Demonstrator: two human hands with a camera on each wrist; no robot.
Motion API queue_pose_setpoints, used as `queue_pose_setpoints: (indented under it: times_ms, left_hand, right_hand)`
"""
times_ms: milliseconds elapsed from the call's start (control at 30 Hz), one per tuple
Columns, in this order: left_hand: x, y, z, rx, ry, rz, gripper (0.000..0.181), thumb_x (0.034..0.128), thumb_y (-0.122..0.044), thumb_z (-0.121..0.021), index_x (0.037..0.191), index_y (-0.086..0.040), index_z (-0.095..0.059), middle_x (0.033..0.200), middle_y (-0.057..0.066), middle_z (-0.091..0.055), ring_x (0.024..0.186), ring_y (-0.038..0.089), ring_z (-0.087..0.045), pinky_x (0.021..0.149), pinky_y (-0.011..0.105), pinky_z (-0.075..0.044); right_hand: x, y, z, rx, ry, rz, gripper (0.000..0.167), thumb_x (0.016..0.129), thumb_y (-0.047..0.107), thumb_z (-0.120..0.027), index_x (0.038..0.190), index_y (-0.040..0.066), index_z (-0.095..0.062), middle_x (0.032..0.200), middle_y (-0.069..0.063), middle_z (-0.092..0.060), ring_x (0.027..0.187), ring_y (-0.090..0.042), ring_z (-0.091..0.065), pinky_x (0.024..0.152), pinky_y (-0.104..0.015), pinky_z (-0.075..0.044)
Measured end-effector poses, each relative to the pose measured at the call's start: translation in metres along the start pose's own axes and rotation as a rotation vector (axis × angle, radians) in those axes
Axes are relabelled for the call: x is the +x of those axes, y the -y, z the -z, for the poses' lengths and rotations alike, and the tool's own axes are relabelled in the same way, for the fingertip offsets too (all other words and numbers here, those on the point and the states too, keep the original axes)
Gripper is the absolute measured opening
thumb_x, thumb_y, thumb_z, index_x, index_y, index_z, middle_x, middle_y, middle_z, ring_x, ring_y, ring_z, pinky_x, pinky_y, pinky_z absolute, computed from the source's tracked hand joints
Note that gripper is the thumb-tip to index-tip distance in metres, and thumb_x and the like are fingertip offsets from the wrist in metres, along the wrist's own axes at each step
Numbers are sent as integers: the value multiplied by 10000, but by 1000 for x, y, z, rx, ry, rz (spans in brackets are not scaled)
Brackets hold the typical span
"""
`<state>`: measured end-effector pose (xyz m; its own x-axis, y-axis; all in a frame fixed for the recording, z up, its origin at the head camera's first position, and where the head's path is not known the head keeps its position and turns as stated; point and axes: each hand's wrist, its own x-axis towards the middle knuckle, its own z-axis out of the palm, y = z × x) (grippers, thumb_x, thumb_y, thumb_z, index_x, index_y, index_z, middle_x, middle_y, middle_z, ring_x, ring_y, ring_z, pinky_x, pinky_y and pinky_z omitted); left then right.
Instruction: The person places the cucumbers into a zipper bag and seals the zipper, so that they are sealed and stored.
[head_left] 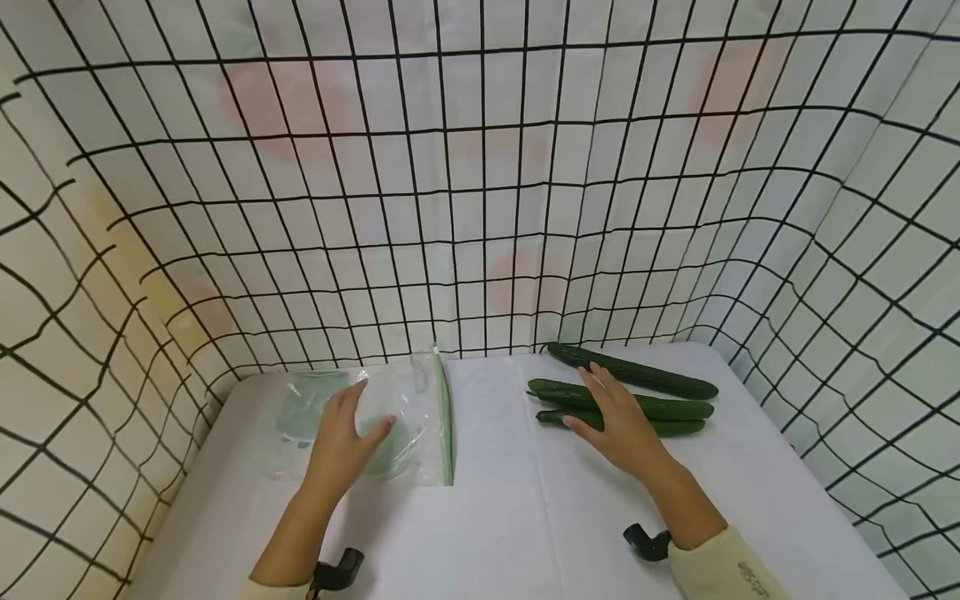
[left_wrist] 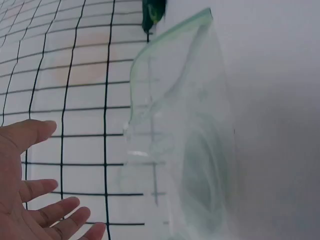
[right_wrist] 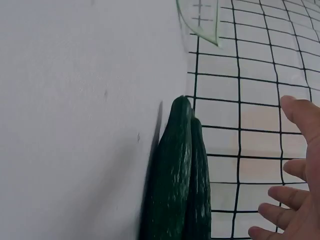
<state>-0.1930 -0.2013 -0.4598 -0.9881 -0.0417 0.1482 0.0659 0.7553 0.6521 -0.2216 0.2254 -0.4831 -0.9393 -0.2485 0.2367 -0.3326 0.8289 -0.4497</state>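
Note:
A clear zip-top plastic bag (head_left: 422, 468) with a green zipper strip lies flat at the left. Above it is my left hand (head_left: 337, 442), fingers spread and holding nothing; in the left wrist view a gap shows between hand and bag (left_wrist: 200, 170). Three long dark green cucumbers lie side by side at the right: a back one (head_left: 660, 379), a middle one (head_left: 678, 409) and a front one (head_left: 678, 428). My right hand (head_left: 626, 433) is over them with fingers apart, gripping nothing. In the right wrist view cucumbers (right_wrist: 170, 185) appear beside that hand.
A white cloth covers the table (head_left: 487, 533). Black wire grid (head_left: 483, 200) stands along the back and both sides, close to the bag and cucumbers. Each wrist wears a black device, one at the left (head_left: 341, 571), another at the right (head_left: 645, 543).

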Motion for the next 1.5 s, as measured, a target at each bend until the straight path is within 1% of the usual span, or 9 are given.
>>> queue_pose_setpoints:
  times_ms: [100, 267, 433, 600, 800, 900, 1100, 1200, 1500]
  left_hand:
    - [1, -5, -7, -34, 11, 2, 721, 945, -382, -699, 1526, -83, -392, 1547, 202, -373, 1445, 429, -373, 1166, 636, -380]
    - [0, -15, -20, -59, 5, -2, 654, 929, -344, -733, 1457, -50, -484, 1486, 201, -447, 1388, 414, -452, 1135, 606, -432]
    - [1, -22, -37, -87, -39, 22, 589, 904, -308, -764, 1391, -45, -563, 1392, 191, -528, 1237, 381, -574, 967, 532, -555]
    - [2, -24, -50, -113, -80, 45, 494, 893, -255, -774, 1312, -37, -632, 1280, 164, -596, 1116, 336, -636, 850, 465, -589]
    - [4, -26, -63, -149, -93, 45, 448, 881, -217, -780, 1264, -18, -660, 1209, 158, -623, 1074, 319, -645, 823, 440, -585]
    - [4, -27, -70, -131, -91, 47, 448, 876, -226, -783, 1253, -15, -666, 1195, 159, -628, 1069, 320, -646, 828, 445, -577]
    - [4, -27, -83, -84, -146, 27, 412, 853, -199, -799, 1194, 2, -683, 1084, 155, -649, 981, 314, -648, 825, 453, -569]
    - [4, -28, -88, -73, -153, 32, 411, 839, -207, -813, 1169, 3, -689, 1043, 150, -650, 940, 295, -646, 804, 443, -572]
    - [2, -34, -95, 9, -92, 97, 519, 813, -327, -840, 1187, -10, -670, 978, 136, -639, 835, 246, -595, 674, 362, -527]
  right_hand:
    - [1, 5, -4, 66, -8, 16, 837, 946, 539, -647, 1603, 179, -274, 1657, -138, -263, 1498, -434, -298, 1145, -689, -363]
    - [1, 14, -9, 194, -10, -12, 731, 963, 478, -654, 1562, 176, -363, 1587, -95, -384, 1440, -368, -416, 1126, -632, -424]
    - [3, 24, -15, 269, -31, -21, 643, 958, 382, -693, 1514, 167, -451, 1502, -73, -488, 1320, -318, -539, 1061, -579, -497]
    - [5, 32, -25, 330, -27, -24, 591, 963, 343, -695, 1479, 133, -499, 1451, -65, -524, 1275, -304, -569, 1050, -541, -518]
    - [5, 40, -36, 414, -1, -40, 545, 971, 307, -688, 1455, 116, -525, 1412, -65, -553, 1271, -301, -572, 1073, -503, -515]
    - [5, 44, -41, 425, 12, -51, 519, 981, 299, -676, 1448, 124, -532, 1407, -63, -558, 1265, -269, -574, 1077, -487, -516]
    - [6, 52, -50, 458, 32, -47, 483, 990, 306, -663, 1432, 148, -546, 1383, -93, -574, 1251, -247, -582, 1098, -447, -506]
    - [6, 57, -54, 461, 37, -48, 457, 986, 283, -671, 1414, 166, -564, 1361, -100, -589, 1233, -231, -592, 1090, -436, -513]
    - [7, 68, -71, 452, 54, -26, 443, 968, 238, -695, 1389, 148, -589, 1339, -75, -624, 1193, -195, -618, 1053, -440, -538]
